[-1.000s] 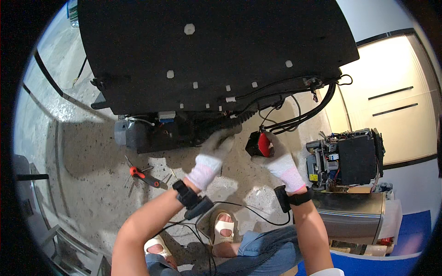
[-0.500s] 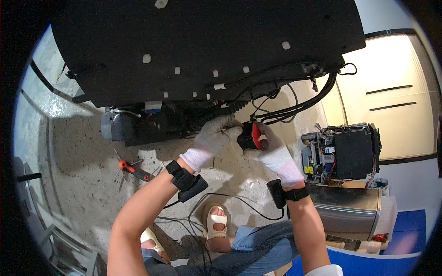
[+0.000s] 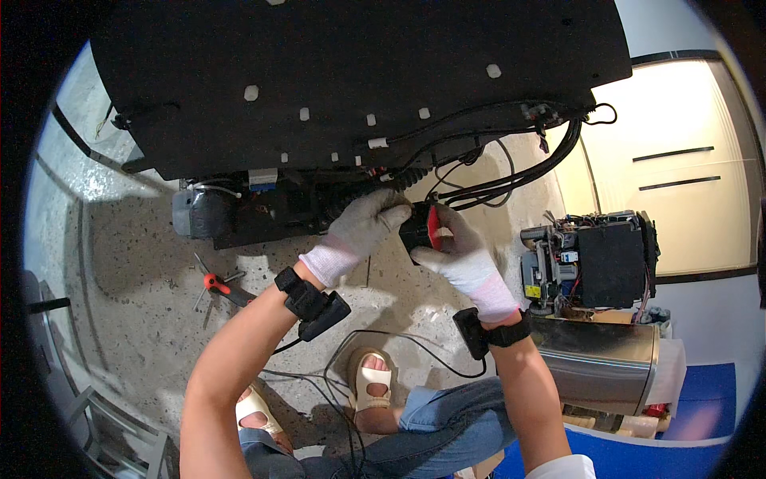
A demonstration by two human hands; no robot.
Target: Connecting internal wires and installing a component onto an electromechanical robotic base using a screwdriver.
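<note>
A black box-shaped part with a red face [image 3: 416, 234] is between my gloved hands, just below the edge of a large black panel [image 3: 351, 72]. My right hand [image 3: 461, 251] grips it from the right, thumb below and fingers along the red side. Against its upper left edge, my left hand [image 3: 369, 227] is closed in a pinch; its fingertips are partly hidden. Thick black cables [image 3: 519, 188] run from behind the part up to the panel's right side. Left of my left hand is a dark machine assembly [image 3: 271, 209] under the panel.
On the speckled floor at left lies a red-and-black folding multi-tool [image 3: 217, 286]. A second opened machine unit [image 3: 610, 263] stands at right, above a metallic curved casing [image 3: 594, 363]. A thin black cable [image 3: 415, 338] loops near my sandalled feet.
Both hands and the box-shaped part have shifted slightly left in view. The part has turned, so less of its red face shows. My left hand stays pinched beside it.
</note>
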